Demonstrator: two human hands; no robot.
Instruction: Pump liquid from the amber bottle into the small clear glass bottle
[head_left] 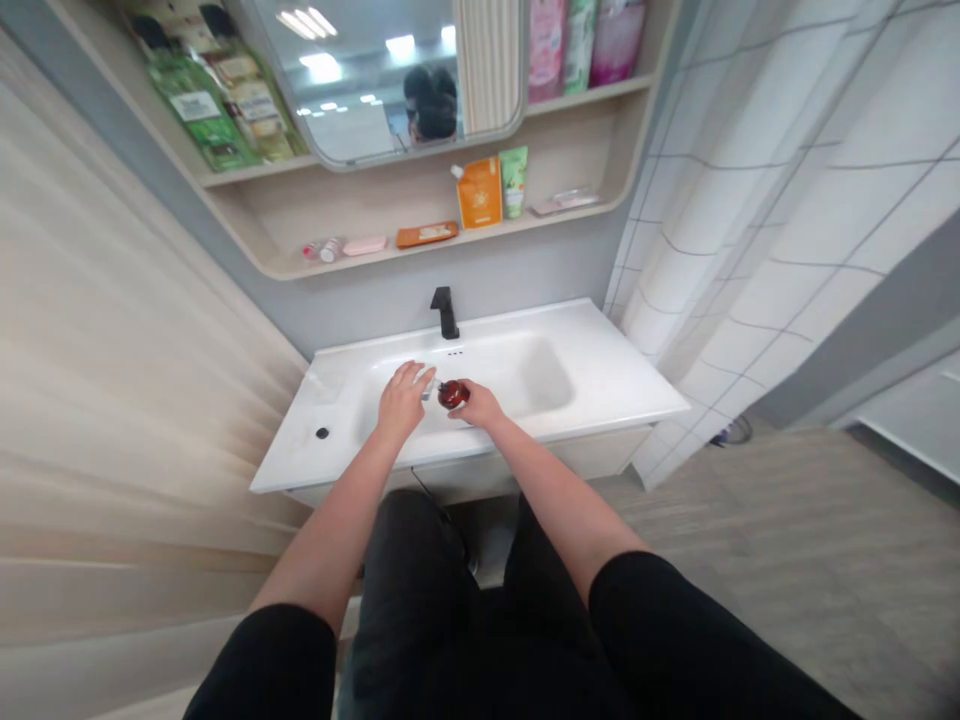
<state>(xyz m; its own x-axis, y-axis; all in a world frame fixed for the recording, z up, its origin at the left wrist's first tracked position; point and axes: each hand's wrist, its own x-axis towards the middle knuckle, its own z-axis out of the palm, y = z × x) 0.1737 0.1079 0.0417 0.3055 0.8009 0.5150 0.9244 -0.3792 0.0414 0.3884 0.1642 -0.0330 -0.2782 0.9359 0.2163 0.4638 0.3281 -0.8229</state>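
Observation:
Over the front part of the white sink basin, my right hand is closed around a small reddish-brown bottle. The bottle is tilted, with its narrow neck pointing left toward my other hand. My left hand has its fingers curled around a small clear or whitish object, close to the bottle's neck. Most of that object is hidden by the fingers, and its kind cannot be made out. Behind both hands stands a black faucet.
Above the sink, a shelf holds an orange pouch, a green tube, an orange flat pack and a pink bar. A mirror hangs between tall bottles. A curtain borders the left side.

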